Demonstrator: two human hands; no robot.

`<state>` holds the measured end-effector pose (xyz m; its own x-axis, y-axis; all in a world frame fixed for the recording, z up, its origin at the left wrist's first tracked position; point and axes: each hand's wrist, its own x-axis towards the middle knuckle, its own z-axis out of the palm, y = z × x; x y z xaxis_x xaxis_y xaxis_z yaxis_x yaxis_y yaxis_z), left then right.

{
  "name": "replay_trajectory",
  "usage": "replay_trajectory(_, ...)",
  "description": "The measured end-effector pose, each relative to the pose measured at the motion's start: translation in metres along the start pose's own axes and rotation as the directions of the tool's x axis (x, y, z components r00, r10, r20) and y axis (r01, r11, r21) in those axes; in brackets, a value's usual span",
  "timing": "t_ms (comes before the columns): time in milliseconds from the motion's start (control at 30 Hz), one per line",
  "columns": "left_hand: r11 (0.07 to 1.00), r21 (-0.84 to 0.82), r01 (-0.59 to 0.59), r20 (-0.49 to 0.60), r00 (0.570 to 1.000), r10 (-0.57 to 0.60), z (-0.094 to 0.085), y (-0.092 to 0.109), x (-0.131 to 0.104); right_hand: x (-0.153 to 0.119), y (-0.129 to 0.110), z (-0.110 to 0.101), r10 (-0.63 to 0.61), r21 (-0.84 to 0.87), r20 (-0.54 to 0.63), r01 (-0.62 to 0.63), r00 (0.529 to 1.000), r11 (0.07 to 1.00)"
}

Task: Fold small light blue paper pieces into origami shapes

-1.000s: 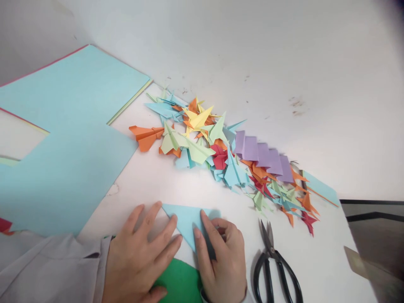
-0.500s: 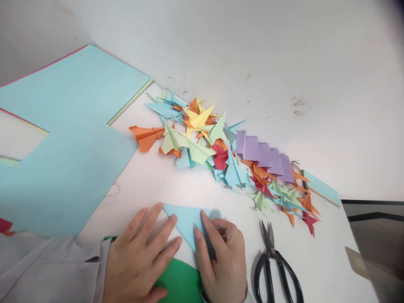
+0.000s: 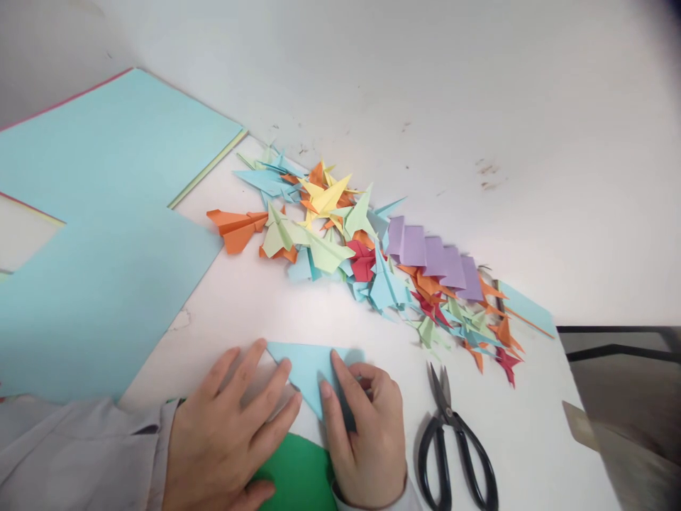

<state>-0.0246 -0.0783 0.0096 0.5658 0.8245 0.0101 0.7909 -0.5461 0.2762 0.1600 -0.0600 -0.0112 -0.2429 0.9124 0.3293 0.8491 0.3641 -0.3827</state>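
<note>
Barely anything moved since a second ago, just the view sliding a bit; both hands stay planted. Left hand (image 3: 226, 436) lies flat and open, fingertips on the near-left edge of the blue triangle (image 3: 306, 365). Right hand (image 3: 364, 429) is flat too, forefinger pressing the crease, not pinching anything. Triangle sits on the white surface (image 3: 255, 298), right under both grips. It's thin paper, so I'd guess light, floppy, easy to crumple or slide; best pinched at a corner or along the fold. Scissors (image 3: 452, 440) just right of the right hand, plane pile (image 3: 362, 248) beyond.
</note>
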Motion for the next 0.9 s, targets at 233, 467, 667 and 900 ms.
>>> replay_trajectory(233, 0.996, 0.06, -0.059, -0.017, 0.998, 0.061, 0.0009, -0.0093, 0.0037, 0.0015, -0.0002, -0.0051, -0.045, -0.074, 0.073, 0.051, 0.996, 0.996)
replay_trajectory(467, 0.985, 0.151, -0.084, -0.041, 0.995, 0.092, 0.0039, -0.0098, 0.0013, 0.0036, -0.0012, -0.0079, -0.041, -0.096, 0.104, 0.051, 0.994, 0.994)
replay_trajectory(667, 0.977, 0.182, -0.108, -0.037, 0.993, 0.117, 0.0015, -0.0093, 0.0008, 0.0033, -0.0025, -0.005, -0.009, -0.088, 0.097, 0.017, 0.995, 0.996)
replay_trajectory(900, 0.97, 0.207, -0.129, -0.035, 0.99, 0.14, -0.0052, -0.0081, 0.0014, 0.008, 0.0007, -0.0081, 0.012, -0.021, 0.093, -0.01, 0.996, 1.0)
